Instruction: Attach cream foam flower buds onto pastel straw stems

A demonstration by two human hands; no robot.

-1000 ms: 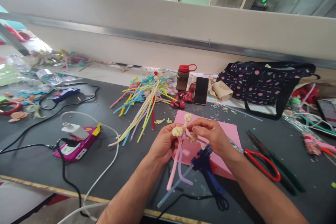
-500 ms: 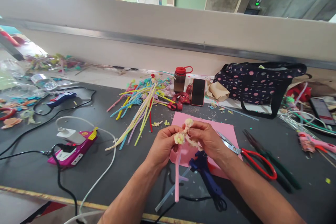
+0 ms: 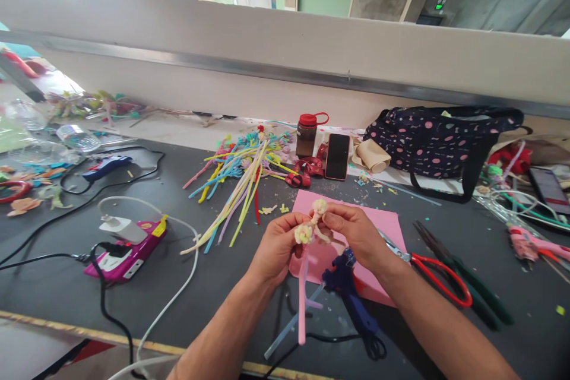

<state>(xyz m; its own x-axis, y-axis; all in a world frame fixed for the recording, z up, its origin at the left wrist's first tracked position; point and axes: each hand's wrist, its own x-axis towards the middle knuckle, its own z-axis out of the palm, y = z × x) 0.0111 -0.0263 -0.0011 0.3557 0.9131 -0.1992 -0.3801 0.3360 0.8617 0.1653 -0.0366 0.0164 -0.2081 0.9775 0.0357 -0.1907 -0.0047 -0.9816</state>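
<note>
fingers of the left hand (image 3: 276,249) and right hand (image 3: 360,234) pinch the fuzzy flower piece (image 3: 303,234), lower centre; its pink stem (image 3: 302,312) now hangs straighter, suggesting the piece was turned.

- flower heads (image 3: 303,234), pale yellow; stem (image 3: 301,314), pink;
- sheet (image 3: 390,227), plain pink;
- glue gun (image 3: 352,297), dark blue;
- scissor handles (image 3: 468,297), red;
- bag (image 3: 427,145), dark navy; pink-and-white print

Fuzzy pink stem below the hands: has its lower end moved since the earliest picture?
Yes. The lower end of the fuzzy pink stem has shifted right and downward in view, judged against the resting blue plastic glue gun.
</note>
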